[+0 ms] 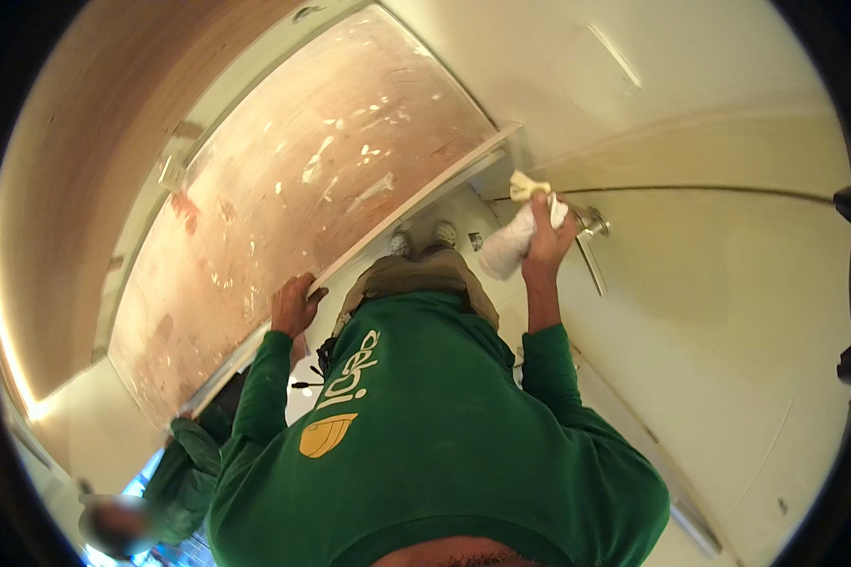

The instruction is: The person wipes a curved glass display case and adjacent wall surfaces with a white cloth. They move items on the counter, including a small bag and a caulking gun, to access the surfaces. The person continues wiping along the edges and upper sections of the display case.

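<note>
My right hand (547,248) is raised beside a pale door (700,293), close to its metal lever handle (591,260). Its fingers close round a bunched white cloth (507,248). A pale yellow piece (528,186) sticks up past the fingertips; whether it is cloth or sponge, I cannot tell. At my other side, my left hand (294,304) is wrapped over the light rim (402,210) of a large reddish-brown board (284,161) spotted with white smears.
Another person (184,472) in a dark green sleeve is at the lower left, next to the board's end. A curved wooden panel (95,161) with a lit strip runs along the far left. A pale wall (577,85) meets the board's far end. My shoes (444,231) stand on light flooring.
</note>
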{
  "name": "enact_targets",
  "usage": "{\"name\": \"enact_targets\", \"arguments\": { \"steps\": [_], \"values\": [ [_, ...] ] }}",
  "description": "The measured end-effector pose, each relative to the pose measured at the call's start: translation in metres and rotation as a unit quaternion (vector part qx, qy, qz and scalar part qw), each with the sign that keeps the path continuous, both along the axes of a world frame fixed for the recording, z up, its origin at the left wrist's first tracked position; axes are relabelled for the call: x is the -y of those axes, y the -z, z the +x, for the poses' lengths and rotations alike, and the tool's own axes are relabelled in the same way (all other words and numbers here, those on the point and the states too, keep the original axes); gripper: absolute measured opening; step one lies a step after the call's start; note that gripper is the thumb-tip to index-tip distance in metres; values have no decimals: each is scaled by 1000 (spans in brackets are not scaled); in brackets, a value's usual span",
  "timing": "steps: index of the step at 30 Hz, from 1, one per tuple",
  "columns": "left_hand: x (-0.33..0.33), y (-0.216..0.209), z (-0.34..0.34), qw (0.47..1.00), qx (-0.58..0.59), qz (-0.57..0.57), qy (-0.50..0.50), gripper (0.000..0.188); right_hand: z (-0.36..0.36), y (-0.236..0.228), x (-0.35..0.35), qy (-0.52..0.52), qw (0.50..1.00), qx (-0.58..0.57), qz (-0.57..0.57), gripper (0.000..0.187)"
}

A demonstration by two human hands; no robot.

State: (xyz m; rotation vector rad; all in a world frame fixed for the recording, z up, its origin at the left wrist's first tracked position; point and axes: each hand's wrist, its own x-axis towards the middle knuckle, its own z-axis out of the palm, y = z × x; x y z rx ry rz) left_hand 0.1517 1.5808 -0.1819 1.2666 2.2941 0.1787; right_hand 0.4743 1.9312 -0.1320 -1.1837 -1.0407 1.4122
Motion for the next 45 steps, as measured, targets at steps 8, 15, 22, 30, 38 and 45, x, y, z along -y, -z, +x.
{"name": "enact_targets", "arguments": {
  "steps": [8, 15, 22, 30, 38, 45],
  "values": [
    [8, 12, -24, 999, -12, -22, -37, 38, 14, 50, 8, -200, 973, 93, -74, 20],
    [38, 10, -20, 997, -32, -11, -69, 32, -29, 42, -5, -411, 879, 232, 72, 24],
    [82, 9, 14, 996, -20, -36, -80, 32, -103, -9, -4, -496, 660, 389, 409, 24],
    [123, 53, 62, 996, 30, -74, -42, 30, -116, 45, 23, -670, 395, 427, 462, 20],
    [177, 133, 119, 997, 16, -31, -72, 28, -73, 161, 69, -722, 337, 402, 451, 23],
    [202, 210, 145, 989, 20, -79, -123, 20, -40, 252, 104, -728, 317, 455, 403, 41]
  ]
}}
